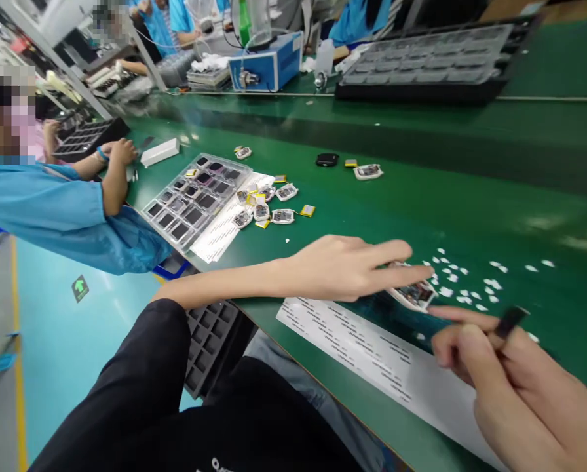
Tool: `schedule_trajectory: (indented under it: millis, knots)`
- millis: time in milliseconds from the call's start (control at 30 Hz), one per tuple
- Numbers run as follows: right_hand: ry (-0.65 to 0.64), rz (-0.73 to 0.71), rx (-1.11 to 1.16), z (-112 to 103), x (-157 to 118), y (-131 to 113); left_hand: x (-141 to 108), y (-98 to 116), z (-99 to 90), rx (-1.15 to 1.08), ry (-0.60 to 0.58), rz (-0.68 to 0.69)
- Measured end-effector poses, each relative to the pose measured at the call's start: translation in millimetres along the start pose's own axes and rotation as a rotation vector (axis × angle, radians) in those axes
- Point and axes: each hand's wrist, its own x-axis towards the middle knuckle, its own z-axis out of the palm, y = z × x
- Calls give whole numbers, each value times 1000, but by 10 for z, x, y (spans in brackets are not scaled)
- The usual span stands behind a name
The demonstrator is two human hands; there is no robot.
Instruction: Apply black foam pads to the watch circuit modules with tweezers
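My left hand (345,265) reaches across the bench with its fingers over and around a small white device housing (416,296). A circuit board shows inside that housing; the thumb is hidden. Close on its right, my right hand (524,383) is closed, its index finger reaching to the housing's edge. A short dark piece (512,321), like the end of a slim tool, sticks up out of the right hand; blur hides its exact kind. Beneath both hands lies a long white label sheet (347,344) with rows of printed black text.
Small white scraps (451,278) are scattered beyond the hands. Further left are several open housings (284,216) with yellow-edged batteries and a clear compartment tray (195,210). A co-worker in a blue smock (77,203) sits at left. A black tray stack (421,65) stands behind.
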Motion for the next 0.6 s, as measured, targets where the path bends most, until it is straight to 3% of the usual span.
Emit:
schedule_trajectory:
  millis: [100,300,433,600]
  knots:
    - [-44,36,83,3,92,-115,137,146,104,-16,0,78]
    - [-114,118,134,-12,113,-145,110,167,291,-218,104,27]
    - [-92,156,156,13,117,-127,62,206,330,-652,162,-56]
    - [13,210,150,-18,112,-65,65,248,307,-1337,69,-251]
